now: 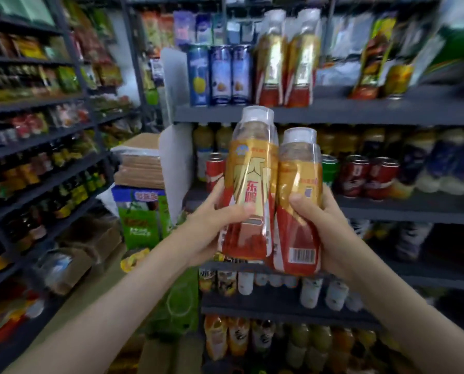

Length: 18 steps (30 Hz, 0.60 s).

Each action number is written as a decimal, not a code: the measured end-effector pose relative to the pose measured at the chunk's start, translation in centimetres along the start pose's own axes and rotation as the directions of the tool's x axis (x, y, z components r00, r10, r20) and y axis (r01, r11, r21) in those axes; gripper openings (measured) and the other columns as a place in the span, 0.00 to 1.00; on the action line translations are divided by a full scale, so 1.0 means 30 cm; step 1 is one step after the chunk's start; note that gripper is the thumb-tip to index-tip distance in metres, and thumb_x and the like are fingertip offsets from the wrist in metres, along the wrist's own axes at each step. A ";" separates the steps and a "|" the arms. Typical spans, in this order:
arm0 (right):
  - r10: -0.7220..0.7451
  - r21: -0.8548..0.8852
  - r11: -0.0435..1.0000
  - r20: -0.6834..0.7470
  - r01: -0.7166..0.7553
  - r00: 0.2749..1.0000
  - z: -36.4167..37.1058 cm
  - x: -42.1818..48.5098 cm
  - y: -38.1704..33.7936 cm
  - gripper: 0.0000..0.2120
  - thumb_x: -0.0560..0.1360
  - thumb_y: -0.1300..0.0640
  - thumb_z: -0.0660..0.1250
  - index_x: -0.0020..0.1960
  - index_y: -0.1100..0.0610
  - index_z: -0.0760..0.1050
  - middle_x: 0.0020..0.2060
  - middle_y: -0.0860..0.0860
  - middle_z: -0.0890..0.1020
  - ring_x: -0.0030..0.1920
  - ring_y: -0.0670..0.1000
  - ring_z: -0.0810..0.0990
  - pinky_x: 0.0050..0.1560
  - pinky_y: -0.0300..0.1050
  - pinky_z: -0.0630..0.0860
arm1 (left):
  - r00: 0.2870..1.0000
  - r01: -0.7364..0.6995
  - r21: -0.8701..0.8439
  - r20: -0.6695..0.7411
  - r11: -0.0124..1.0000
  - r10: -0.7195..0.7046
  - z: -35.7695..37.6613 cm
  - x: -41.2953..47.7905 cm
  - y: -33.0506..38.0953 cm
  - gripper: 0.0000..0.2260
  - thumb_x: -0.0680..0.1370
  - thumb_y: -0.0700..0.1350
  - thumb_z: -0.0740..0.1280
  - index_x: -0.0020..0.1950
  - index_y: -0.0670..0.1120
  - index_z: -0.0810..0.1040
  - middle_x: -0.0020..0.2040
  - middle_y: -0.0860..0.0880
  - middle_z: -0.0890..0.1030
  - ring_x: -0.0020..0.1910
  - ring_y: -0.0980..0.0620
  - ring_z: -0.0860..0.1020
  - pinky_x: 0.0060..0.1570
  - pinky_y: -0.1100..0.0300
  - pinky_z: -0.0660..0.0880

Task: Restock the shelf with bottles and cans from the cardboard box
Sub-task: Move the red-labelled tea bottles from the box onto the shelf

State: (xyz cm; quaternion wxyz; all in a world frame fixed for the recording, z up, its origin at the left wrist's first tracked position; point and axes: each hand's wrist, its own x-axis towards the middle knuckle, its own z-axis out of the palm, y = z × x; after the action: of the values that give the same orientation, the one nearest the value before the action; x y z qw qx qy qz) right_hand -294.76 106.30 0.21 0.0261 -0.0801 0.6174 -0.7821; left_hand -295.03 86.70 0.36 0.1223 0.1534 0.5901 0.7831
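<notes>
Both hands are raised in front of the grey shelf [360, 110], each with a gold-and-red drink bottle with a clear cap. My left hand [212, 220] grips the taller-looking bottle [252, 184] around its lower half. My right hand [330, 228] grips the second bottle [298, 201], barcode facing me. The two bottles touch side by side, upright. Two matching bottles [287, 63] stand on the upper shelf board right above. The cardboard box is not clearly in view.
Blue cans [220, 74] stand left of the matching bottles. Red cans [365, 174] and yellow bottles fill the shelf behind my hands. Stacked cartons [141, 168] and a green box [141, 220] sit on the aisle floor at left. A snack rack [36, 130] runs along the left.
</notes>
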 end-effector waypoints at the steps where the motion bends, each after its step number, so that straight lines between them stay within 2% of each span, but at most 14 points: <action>1: -0.028 0.007 1.000 -0.032 0.029 0.999 -0.039 0.002 -0.031 0.35 0.63 0.48 0.74 0.66 0.49 0.65 0.54 0.54 0.81 0.47 0.55 0.85 0.41 0.53 0.81 | 1.000 -0.019 0.013 0.016 1.000 0.019 0.046 0.037 0.013 0.32 0.58 0.47 0.76 0.62 0.52 0.73 0.51 0.46 0.83 0.48 0.46 0.83 0.44 0.49 0.81; 4: -0.119 -0.027 0.993 -0.071 0.117 0.990 -0.173 0.019 -0.131 0.32 0.64 0.50 0.78 0.64 0.52 0.69 0.52 0.54 0.83 0.48 0.55 0.85 0.43 0.53 0.81 | 0.996 -0.075 0.058 0.057 0.995 0.072 0.166 0.152 0.043 0.26 0.62 0.47 0.74 0.60 0.48 0.75 0.50 0.45 0.83 0.48 0.45 0.83 0.44 0.50 0.81; 8: -0.297 -0.099 0.951 -0.034 0.293 0.954 -0.370 0.058 -0.284 0.26 0.65 0.52 0.72 0.62 0.50 0.71 0.49 0.51 0.84 0.48 0.53 0.84 0.44 0.50 0.81 | 0.987 -0.158 0.113 0.054 0.981 0.153 0.312 0.307 0.066 0.23 0.65 0.41 0.72 0.59 0.43 0.75 0.49 0.43 0.83 0.46 0.46 0.83 0.42 0.53 0.80; 11: -0.396 -0.154 0.907 0.005 0.392 0.918 -0.524 0.107 -0.394 0.26 0.65 0.53 0.72 0.62 0.50 0.71 0.47 0.48 0.85 0.48 0.51 0.84 0.44 0.46 0.81 | 0.970 -0.244 0.150 0.022 0.958 0.243 0.417 0.430 0.078 0.27 0.59 0.46 0.75 0.57 0.45 0.77 0.50 0.44 0.84 0.48 0.46 0.83 0.44 0.54 0.80; 14: -0.468 -0.263 0.848 0.036 0.461 0.883 -0.658 0.153 -0.480 0.36 0.64 0.49 0.78 0.68 0.51 0.66 0.51 0.48 0.84 0.51 0.50 0.83 0.46 0.44 0.80 | 0.947 -0.317 0.213 0.013 0.924 0.322 0.513 0.541 0.104 0.29 0.58 0.51 0.74 0.58 0.47 0.77 0.51 0.47 0.84 0.50 0.48 0.82 0.47 0.56 0.79; 15: -0.492 -0.294 0.824 0.052 0.484 0.869 -0.694 0.168 -0.506 0.35 0.65 0.50 0.79 0.67 0.52 0.66 0.51 0.48 0.83 0.50 0.49 0.83 0.46 0.42 0.79 | 0.938 -0.339 0.222 0.004 0.914 0.347 0.540 0.571 0.113 0.29 0.58 0.51 0.74 0.58 0.48 0.77 0.50 0.49 0.84 0.50 0.50 0.82 0.47 0.57 0.79; 18: -0.511 -0.337 0.784 0.123 0.521 0.850 -0.768 0.230 -0.568 0.31 0.63 0.51 0.74 0.63 0.51 0.67 0.50 0.48 0.83 0.50 0.48 0.83 0.45 0.41 0.79 | 0.919 -0.377 0.228 -0.032 0.898 0.394 0.591 0.638 0.136 0.31 0.57 0.51 0.74 0.59 0.49 0.76 0.49 0.51 0.84 0.49 0.52 0.83 0.44 0.60 0.79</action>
State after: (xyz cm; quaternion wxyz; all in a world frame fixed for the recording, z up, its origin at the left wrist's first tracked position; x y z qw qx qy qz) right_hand -304.21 131.51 12.20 -0.1958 -0.2589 0.7035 -0.6323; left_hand -305.92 108.43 10.66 -0.0756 0.2492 0.6344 0.7278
